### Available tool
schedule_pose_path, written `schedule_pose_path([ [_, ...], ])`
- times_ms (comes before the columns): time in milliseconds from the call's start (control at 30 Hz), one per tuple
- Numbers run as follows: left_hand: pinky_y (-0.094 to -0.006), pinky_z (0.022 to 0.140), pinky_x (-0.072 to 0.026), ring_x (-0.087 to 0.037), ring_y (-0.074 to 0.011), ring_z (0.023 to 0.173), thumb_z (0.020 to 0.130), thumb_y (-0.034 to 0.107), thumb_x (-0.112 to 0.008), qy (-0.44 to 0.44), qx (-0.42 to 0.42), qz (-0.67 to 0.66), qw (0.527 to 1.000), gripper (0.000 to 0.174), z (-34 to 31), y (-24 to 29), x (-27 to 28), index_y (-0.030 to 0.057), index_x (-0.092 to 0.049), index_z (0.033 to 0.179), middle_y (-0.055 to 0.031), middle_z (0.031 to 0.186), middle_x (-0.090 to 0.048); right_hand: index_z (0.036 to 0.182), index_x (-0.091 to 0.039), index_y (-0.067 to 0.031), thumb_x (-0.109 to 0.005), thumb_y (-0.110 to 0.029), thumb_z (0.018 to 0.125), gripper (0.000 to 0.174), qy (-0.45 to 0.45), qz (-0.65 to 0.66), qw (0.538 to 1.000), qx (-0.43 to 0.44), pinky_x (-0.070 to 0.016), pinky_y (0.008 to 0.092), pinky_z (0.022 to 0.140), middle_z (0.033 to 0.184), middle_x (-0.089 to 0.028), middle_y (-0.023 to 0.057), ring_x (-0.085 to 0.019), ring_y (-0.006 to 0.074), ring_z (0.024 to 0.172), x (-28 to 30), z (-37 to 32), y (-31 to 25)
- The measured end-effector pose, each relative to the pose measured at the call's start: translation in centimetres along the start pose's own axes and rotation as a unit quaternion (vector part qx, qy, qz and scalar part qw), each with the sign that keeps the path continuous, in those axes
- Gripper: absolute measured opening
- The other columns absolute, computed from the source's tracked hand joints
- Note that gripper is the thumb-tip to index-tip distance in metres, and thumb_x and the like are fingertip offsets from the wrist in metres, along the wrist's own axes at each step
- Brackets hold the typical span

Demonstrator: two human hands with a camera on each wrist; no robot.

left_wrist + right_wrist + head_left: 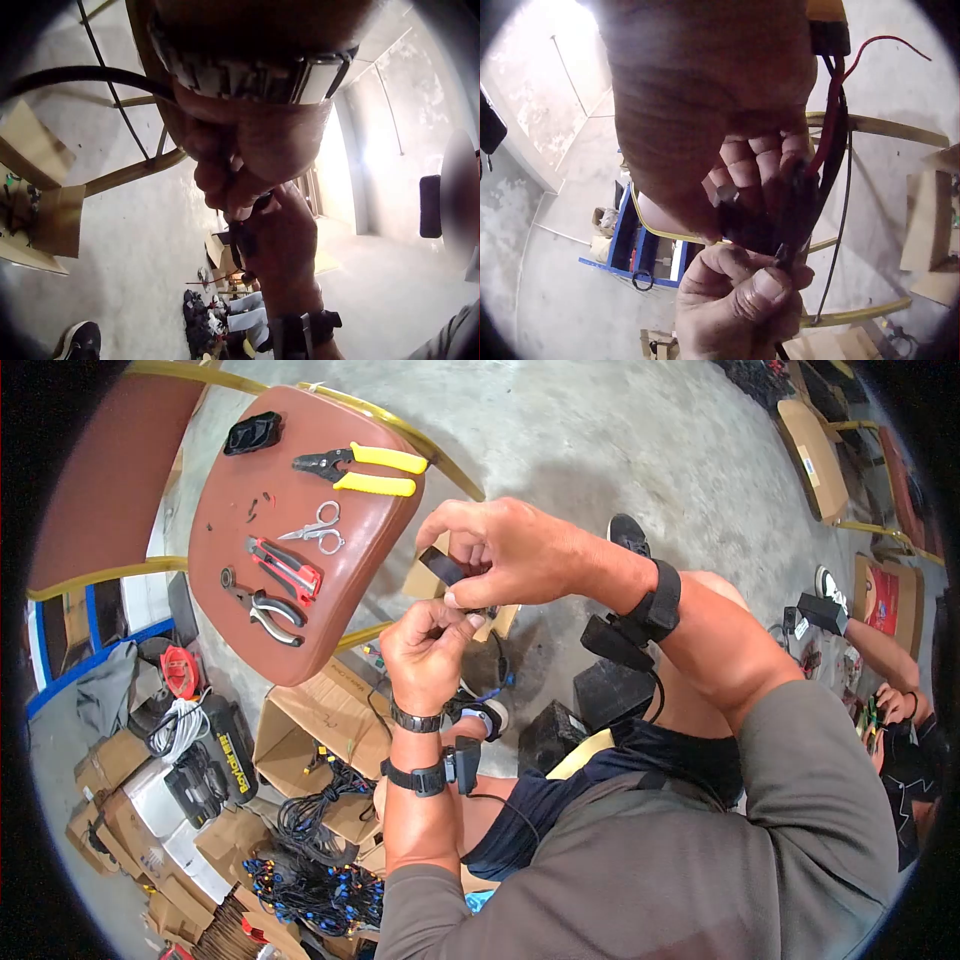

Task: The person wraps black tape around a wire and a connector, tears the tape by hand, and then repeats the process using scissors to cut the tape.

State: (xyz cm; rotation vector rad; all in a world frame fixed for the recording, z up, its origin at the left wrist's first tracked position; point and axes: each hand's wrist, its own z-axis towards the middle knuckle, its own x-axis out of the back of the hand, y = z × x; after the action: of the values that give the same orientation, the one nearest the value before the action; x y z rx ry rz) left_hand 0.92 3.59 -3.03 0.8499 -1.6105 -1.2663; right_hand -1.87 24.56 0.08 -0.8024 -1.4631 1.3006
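My left hand (428,658) pinches a black cable (782,253) between thumb and forefinger, in front of the chair seat. Against it, my right hand (530,555) curls its fingers round a dark, flat-faced piece (441,565); I cannot tell its kind. In the right wrist view, red and black wires (838,112) run up from between the hands to a yellow connector (826,10). One thin red wire end (889,39) sticks out loose. The left wrist view shows both hands meeting, with the fingers hiding most of the work.
On the brown chair seat (225,510) lie yellow-handled wire strippers (375,468), scissors (318,530), a red utility knife (286,568), pliers (265,608) and a black item (252,433). Below stand an open carton (320,710) and bundled cables (310,890). Another person's hand (888,702) is at right.
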Motion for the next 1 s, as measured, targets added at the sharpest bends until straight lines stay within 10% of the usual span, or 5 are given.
schedule_pose_path([
  [567, -0.0205, 0.052, -0.0433, -0.053, -0.0045, 0.06, 0.085, -0.004, -0.071, 0.144, 0.012, -0.054, 0.988, 0.012, 0.4, -0.1, 0.6, 0.001, -0.062, 0.091, 0.0021, 0.074, -0.059, 0.132, -0.056, -0.0077, -0.078, -0.008, 0.069, 0.067, 0.011, 0.013, 0.999, 0.048, -0.0477, 0.0292, 0.071, 0.082, -0.063, 0.0041, -0.056, 0.0142, 0.073, -0.1, -0.6, -1.1],
  [1000, -0.0215, 0.053, -0.0464, -0.057, -0.0062, 0.062, 0.085, -0.004, -0.071, 0.208, 0.003, -0.086, 0.974, 0.013, 0.0, 1.3, 1.0, -0.0008, -0.067, 0.097, -0.0013, 0.08, -0.066, 0.122, -0.058, -0.0026, -0.073, -0.007, 0.065, 0.058, -0.025, -0.092, 0.988, 0.118, -0.0543, 0.037, 0.079, 0.1, -0.067, 0.0146, -0.066, 0.029, 0.087, -0.1, -1.6, -2.7],
])
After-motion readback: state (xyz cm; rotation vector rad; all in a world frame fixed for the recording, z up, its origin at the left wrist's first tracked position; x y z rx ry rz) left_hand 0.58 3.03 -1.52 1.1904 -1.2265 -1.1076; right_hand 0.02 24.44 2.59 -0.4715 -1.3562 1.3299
